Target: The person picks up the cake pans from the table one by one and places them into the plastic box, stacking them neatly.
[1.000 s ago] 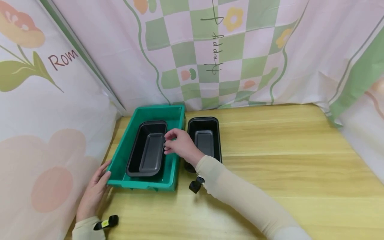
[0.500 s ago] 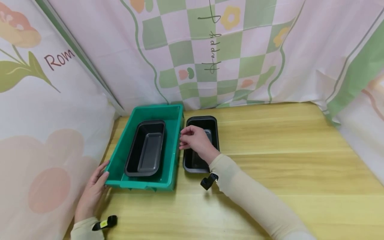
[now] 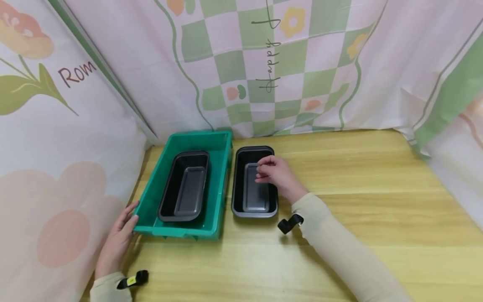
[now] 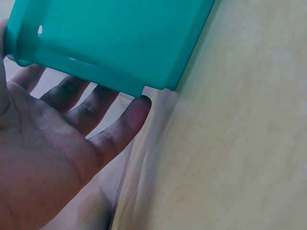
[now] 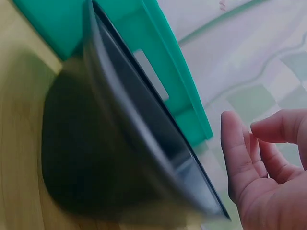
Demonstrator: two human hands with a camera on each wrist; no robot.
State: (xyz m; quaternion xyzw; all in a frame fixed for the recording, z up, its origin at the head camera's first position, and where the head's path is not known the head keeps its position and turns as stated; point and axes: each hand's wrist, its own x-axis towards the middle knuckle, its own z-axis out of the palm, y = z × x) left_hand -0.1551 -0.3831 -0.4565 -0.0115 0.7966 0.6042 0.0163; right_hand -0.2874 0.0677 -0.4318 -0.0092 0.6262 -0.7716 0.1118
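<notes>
Two black loaf pans were there, one (image 3: 184, 187) inside the single green bin (image 3: 220, 144) and the other (image 3: 254, 185) just right of it on the tabletop (image 3: 358, 180), under the right hand (image 3: 277, 174) with loosely curled, empty fingers (image 5: 240, 158), while the left hand (image 3: 118, 241) lay flat-fingered against the bin's near left corner.

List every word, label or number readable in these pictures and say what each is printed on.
"Rom", cut off by a fold: left curtain panel.
"Happy", running vertically: checked back curtain.
A larger script mark above it is cut off at the frame's top, unreadable.
Green bin and dark pans: no text visible.
</notes>
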